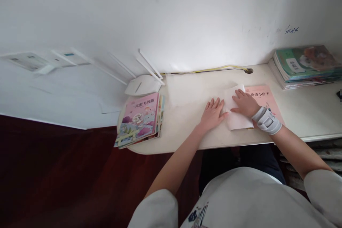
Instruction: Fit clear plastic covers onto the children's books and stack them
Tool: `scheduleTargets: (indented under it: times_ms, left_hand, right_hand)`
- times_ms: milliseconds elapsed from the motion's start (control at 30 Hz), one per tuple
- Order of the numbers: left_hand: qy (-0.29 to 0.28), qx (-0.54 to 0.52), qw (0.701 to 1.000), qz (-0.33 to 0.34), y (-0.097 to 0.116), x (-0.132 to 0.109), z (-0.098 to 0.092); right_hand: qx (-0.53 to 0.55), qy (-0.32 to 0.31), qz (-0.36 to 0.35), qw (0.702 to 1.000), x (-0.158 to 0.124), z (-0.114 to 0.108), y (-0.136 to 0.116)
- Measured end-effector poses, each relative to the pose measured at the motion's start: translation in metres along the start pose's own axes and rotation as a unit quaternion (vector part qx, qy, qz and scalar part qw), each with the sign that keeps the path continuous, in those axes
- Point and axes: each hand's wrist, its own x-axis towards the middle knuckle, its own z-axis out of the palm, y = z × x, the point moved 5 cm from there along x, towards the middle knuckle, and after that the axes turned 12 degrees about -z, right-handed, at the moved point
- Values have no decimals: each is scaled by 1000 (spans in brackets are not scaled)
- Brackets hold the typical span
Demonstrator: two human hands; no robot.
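I'm seeing the right hand (244, 103) spread on white paper (238, 122) covering the pink book's (264, 102) left part; the left hand (212, 113) is wide too, flat on the desk (184, 121), thumb at the paper's edge.

And there's open desk (181, 124) left of the salmon-pink book (272, 99), past the left hand (211, 115), then book pile (139, 117) and router (145, 84) block; right of that book, another lane, green-topped stack (296, 66) walling off the rear

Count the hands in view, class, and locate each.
2: the left hand is on the desk, beside the white paper; the right hand is on the white paper.
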Motion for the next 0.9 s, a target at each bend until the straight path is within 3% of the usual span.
scheduleTargets:
  times_ms: [433,667,900]
  left_hand:
    - [22,44,999,-1,5,-5,-2]
    - [22,40,999,-2,5,-5,-2]
    - [15,25,1000,-7,4,-6,-3]
  right_hand:
    - [-16,49,5,999,4,14,-5]
    - [5,25,-21,999,2,18,-4]
    - [-5,115,53,992,8,22,-1]
